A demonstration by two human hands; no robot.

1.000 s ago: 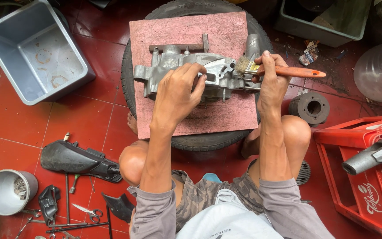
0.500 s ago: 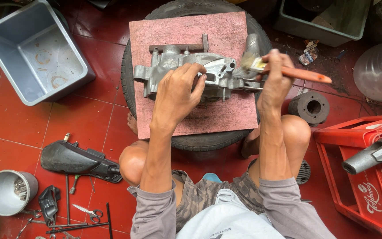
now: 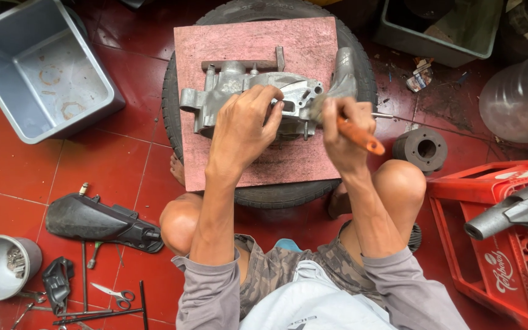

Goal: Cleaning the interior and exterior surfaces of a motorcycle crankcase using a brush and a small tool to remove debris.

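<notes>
While left hand (image 3: 242, 125) steadies engine casing (image 3: 239, 91), right hand (image 3: 340, 125) brushes it

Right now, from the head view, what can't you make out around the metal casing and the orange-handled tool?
- Tip of the orange-handled tool: hidden behind the right hand.
- Middle of the metal casing: covered by the left hand.
- Tyre: mostly under the pink board.
- Contents of the grey cup: too small to identify.
- Clear jug and red crate: cut off by the right edge.
</notes>
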